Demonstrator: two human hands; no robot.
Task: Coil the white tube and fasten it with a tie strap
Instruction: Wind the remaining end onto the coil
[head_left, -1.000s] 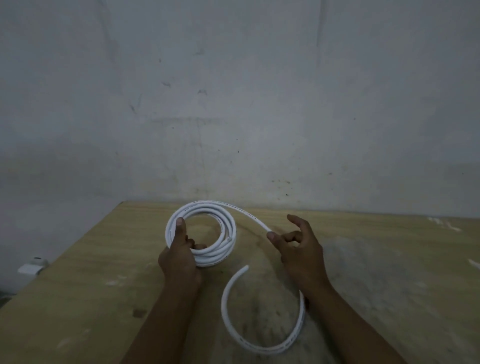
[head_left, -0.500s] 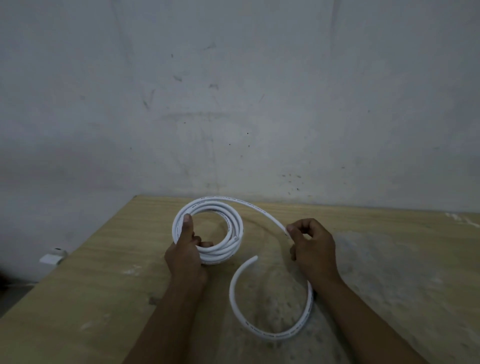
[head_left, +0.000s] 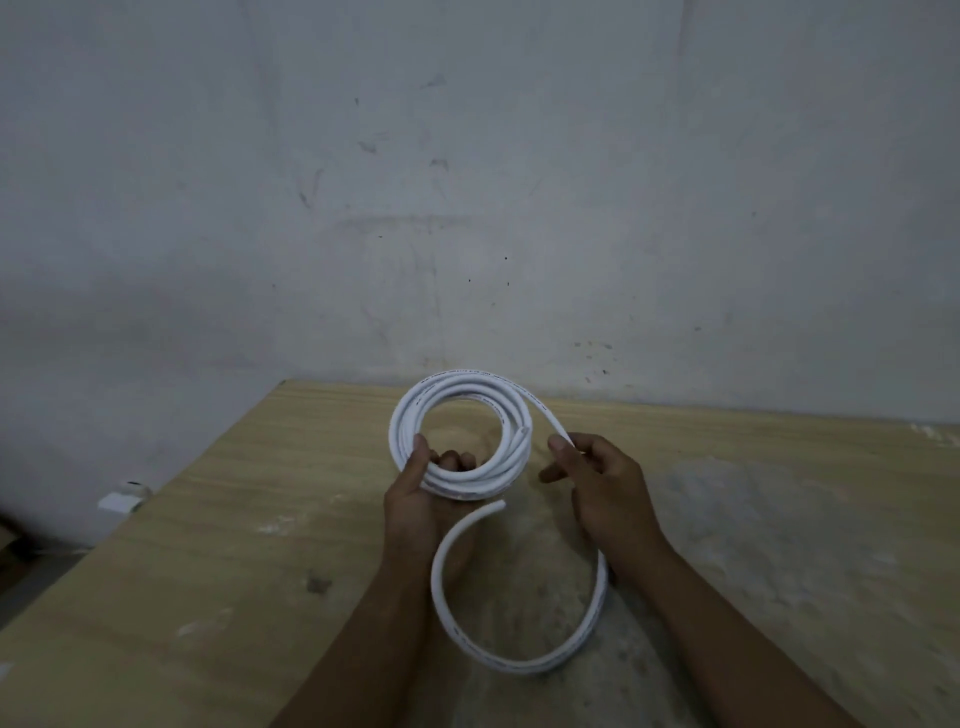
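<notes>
The white tube (head_left: 462, 395) is wound into a round coil of several turns, held above the wooden table (head_left: 218, 519). My left hand (head_left: 423, 493) grips the coil's near side, thumb on top and fingers through the middle. My right hand (head_left: 602, 483) pinches the loose run of tube just right of the coil. From there the free tail (head_left: 519, 660) curves down under my right wrist and loops back, its cut end lying just below the coil. No tie strap is visible.
A grey stained wall rises right behind the table. The table's left edge runs diagonally, with a small white object (head_left: 119, 500) on the floor beyond it. Pale dusty patches (head_left: 753, 519) mark the right part of the tabletop.
My right hand closed on the loose tube and brought it in toward the coil. The free tail has drawn nearer, and the coil looks tighter and rounder.
</notes>
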